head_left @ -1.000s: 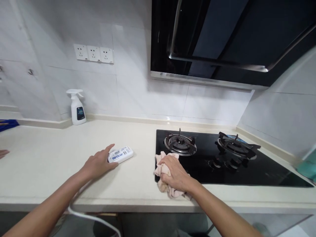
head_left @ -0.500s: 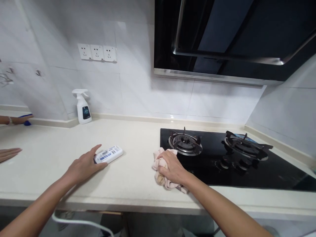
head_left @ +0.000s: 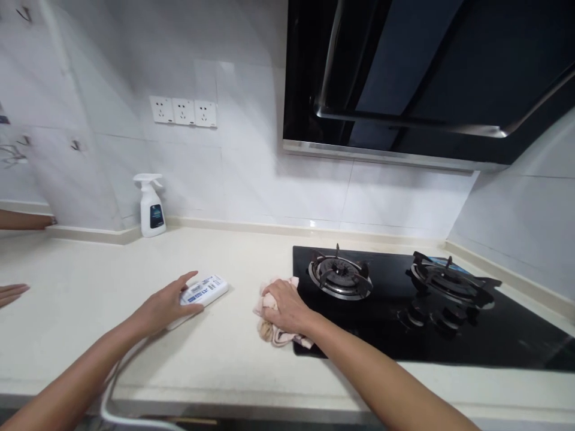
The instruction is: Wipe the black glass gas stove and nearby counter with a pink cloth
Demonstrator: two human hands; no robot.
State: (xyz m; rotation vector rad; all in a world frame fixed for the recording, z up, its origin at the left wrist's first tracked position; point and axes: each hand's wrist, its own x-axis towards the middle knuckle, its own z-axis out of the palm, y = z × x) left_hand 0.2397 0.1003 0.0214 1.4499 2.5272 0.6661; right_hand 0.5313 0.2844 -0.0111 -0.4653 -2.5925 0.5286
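Note:
My left hand (head_left: 164, 304) is closed around a white power strip (head_left: 205, 290) with a printed label on top. The strip lies on the pale countertop (head_left: 242, 374), and a white cord (head_left: 110, 389) hangs over the front edge below my wrist. My right hand (head_left: 285, 306) presses a crumpled pinkish cloth (head_left: 267, 332) onto the counter, at the left edge of the black gas hob (head_left: 381, 341). Part of the cloth is hidden under my fingers, and its lower end overlaps the hob's corner.
A white spray bottle (head_left: 151, 209) stands against the wall, below the sockets (head_left: 184, 112). The range hood (head_left: 395, 78) overhangs the hob. At the far left, another person's hand (head_left: 11, 294) and forearm (head_left: 24, 220) reach over the counter.
My right hand has slid left with the cloth, towards the power strip. My left hand and the strip have shifted slightly right. The other person's far hand and blue item have gone from sight.

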